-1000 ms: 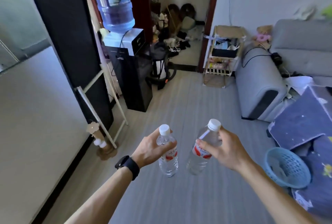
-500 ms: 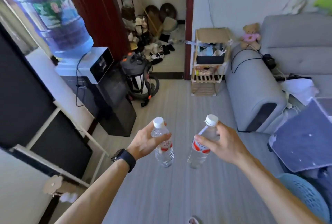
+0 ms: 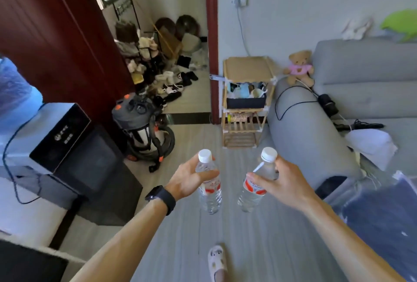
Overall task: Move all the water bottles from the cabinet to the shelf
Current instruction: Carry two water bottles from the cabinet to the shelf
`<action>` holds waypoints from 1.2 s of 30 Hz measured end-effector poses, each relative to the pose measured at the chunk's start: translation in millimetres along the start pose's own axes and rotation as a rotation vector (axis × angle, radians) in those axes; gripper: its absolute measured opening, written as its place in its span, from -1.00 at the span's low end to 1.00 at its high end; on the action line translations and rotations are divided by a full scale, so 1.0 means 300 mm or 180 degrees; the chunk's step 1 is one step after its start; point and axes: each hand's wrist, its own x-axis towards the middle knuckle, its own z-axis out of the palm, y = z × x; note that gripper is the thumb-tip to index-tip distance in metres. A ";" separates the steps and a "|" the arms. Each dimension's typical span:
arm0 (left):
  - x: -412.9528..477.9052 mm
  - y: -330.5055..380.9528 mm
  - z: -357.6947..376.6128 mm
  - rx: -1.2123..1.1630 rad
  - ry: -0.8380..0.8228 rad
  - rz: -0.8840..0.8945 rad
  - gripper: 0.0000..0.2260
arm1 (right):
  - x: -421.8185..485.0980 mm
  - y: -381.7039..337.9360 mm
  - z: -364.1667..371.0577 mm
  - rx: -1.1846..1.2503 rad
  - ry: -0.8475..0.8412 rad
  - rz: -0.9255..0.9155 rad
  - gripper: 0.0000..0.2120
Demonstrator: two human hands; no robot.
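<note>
While both arms reach forward over grey floor (image 3: 259,247), left hand (image 3: 187,180) grips left water bottle (image 3: 208,188), fingers curled round upper body below white cap. Right hand (image 3: 284,185) grips right water bottle (image 3: 257,184) likewise, bottle tilted. Bottles near each other, apart, in mid-air. Wooden shelf (image 3: 247,70) ahead beside grey sofa (image 3: 309,128). Black watch (image 3: 161,198) on left wrist.

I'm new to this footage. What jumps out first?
Centre frame, the left hand grips the left bottle and the right hand grips the right bottle. Straight ahead stands a wooden shelf beside the grey sofa, a teddy bear on its arm.
</note>
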 end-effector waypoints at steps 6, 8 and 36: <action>0.506 0.202 -0.027 -0.0061 -0.0168 0.0172 -0.71 | 0.428 0.097 -0.162 0.0013 0.0144 0.0216 -0.41; 0.660 0.249 -0.027 -0.0147 -0.0260 0.0116 -0.69 | 0.564 0.155 -0.206 0.0038 0.0215 0.0188 -0.41; 2.439 0.607 -0.186 0.0582 0.0141 -0.0009 -0.45 | 2.423 0.559 -0.481 -0.0039 -0.0383 0.0165 -0.50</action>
